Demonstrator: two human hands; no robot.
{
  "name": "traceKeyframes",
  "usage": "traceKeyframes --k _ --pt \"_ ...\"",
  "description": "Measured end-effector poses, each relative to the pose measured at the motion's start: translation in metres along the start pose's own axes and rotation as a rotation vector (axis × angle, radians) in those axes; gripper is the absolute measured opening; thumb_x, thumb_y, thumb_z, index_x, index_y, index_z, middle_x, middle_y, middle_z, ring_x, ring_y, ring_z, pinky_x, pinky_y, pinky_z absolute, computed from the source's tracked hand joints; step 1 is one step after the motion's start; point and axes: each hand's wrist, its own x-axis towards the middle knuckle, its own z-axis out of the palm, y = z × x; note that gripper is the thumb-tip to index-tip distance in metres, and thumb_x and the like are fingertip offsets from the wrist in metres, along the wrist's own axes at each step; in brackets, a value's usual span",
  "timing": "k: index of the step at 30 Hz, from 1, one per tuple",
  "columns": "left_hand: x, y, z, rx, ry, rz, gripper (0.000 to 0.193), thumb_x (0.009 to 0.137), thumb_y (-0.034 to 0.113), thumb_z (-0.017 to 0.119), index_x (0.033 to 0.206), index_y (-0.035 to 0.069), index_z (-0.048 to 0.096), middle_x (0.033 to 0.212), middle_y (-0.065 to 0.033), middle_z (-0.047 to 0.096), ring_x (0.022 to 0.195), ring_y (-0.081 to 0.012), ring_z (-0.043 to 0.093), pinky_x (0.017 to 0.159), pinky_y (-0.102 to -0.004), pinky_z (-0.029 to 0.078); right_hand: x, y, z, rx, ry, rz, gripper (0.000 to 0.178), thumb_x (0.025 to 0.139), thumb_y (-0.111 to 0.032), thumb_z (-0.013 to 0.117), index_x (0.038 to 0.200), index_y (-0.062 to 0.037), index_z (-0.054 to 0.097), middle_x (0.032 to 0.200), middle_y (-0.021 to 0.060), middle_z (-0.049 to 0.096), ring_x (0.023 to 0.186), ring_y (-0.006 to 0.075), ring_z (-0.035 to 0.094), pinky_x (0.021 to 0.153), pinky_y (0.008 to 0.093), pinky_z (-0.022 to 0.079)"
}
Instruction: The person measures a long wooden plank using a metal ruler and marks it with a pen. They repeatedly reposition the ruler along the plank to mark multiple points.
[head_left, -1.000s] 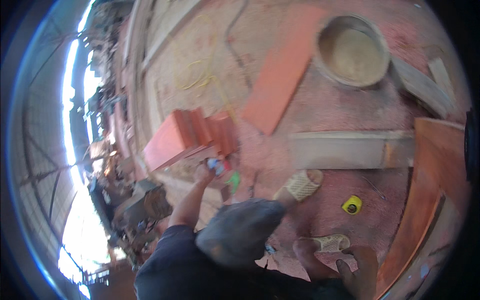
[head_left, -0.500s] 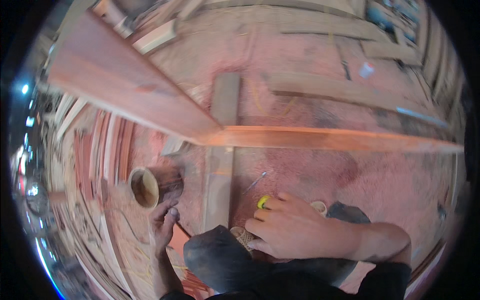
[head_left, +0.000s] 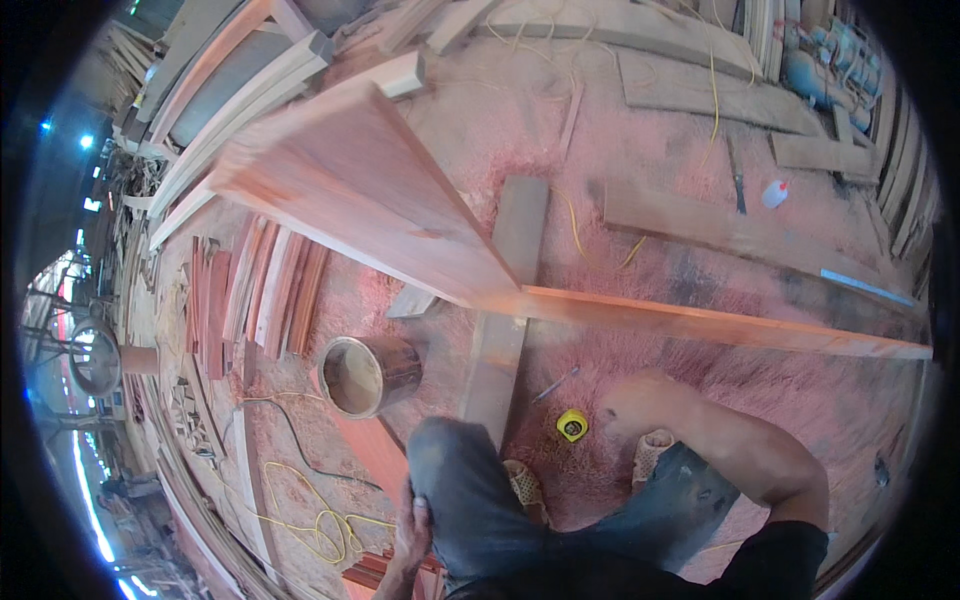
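My left hand [head_left: 412, 530] rests against the outer side of my left knee, its visible fingers lying along the trouser leg and holding nothing. My right hand [head_left: 650, 402] is smeared by motion above the dusty floor, in front of my right foot; its fingers cannot be made out. A yellow tape measure [head_left: 572, 426] lies on the floor just left of it, apart from the hand. Close by lies a thin pen-like stick [head_left: 556, 384]. Ahead, a wide reddish board [head_left: 370, 190] meets a long narrow orange-brown board [head_left: 720, 322] at a corner over a flat plank [head_left: 495, 365].
A round container [head_left: 392, 365] stands left of my knee, near a dark cable and a coiled yellow cord [head_left: 325, 530]. Stacked reddish strips [head_left: 275, 290] lie farther left. Planks [head_left: 700, 225], a white bottle [head_left: 774, 194] and blue machinery [head_left: 830, 70] are at the far right.
My right hand has moved away from the tape measure, which was at its fingers and now lies on the floor. My left hand has gone from beside the container to my knee. The view has shifted.
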Motion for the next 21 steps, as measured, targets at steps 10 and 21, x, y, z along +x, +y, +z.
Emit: traceKeyframes --k 10,21 --pt "0.029 -0.033 -0.034 -0.234 -0.642 -0.141 0.076 0.108 0.042 0.065 0.165 0.002 0.033 0.154 -0.0296 0.053 0.141 -0.0354 0.057 0.110 -0.0454 0.051 -0.093 0.013 0.022 0.216 0.295 0.459 0.041 0.087 -0.043 0.074 0.113 -0.0117 0.078 0.112 0.0193 0.077 0.104 0.0398 0.074 0.090 0.0532 0.058" --pt "0.104 0.032 -0.082 0.586 -0.793 0.401 0.037 0.101 0.034 0.067 0.133 0.016 0.069 0.113 -0.0214 0.075 0.100 -0.0447 0.073 0.085 -0.0538 0.060 -0.145 -0.099 0.043 0.538 1.080 0.557 0.027 0.092 -0.029 0.079 0.106 -0.0063 0.075 0.100 0.0174 0.076 0.095 0.0388 0.073 0.084 0.0481 0.058"
